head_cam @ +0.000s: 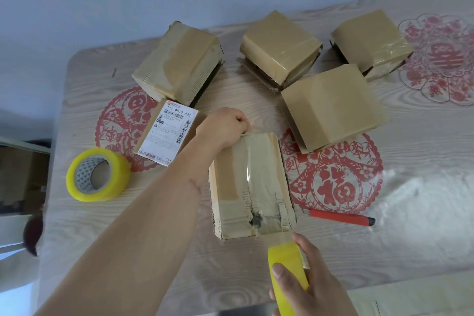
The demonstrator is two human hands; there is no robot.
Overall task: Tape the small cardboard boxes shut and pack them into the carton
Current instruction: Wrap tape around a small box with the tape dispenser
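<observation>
While my left hand [225,124] pinches the tape end down at the far edge of the small box [250,185], fingers curled tight, the box lies flat near the middle of the table [164,251]. Clear tape strip [259,177] runs along its top toward me. My right hand [305,282] grips a yellow tape roll [286,272] just off the box's near edge, thumb on the roll face. Second tape roll [97,174] sits left. Labelled box [170,133] just beyond my left forearm. Four taped boxes stand farther back: left one [179,61], middle one [279,46], right one [372,38], nearer one [333,108]. Red utility knife [342,218] lies right of the box. Red papercut decals [333,182] on tabletop.
</observation>
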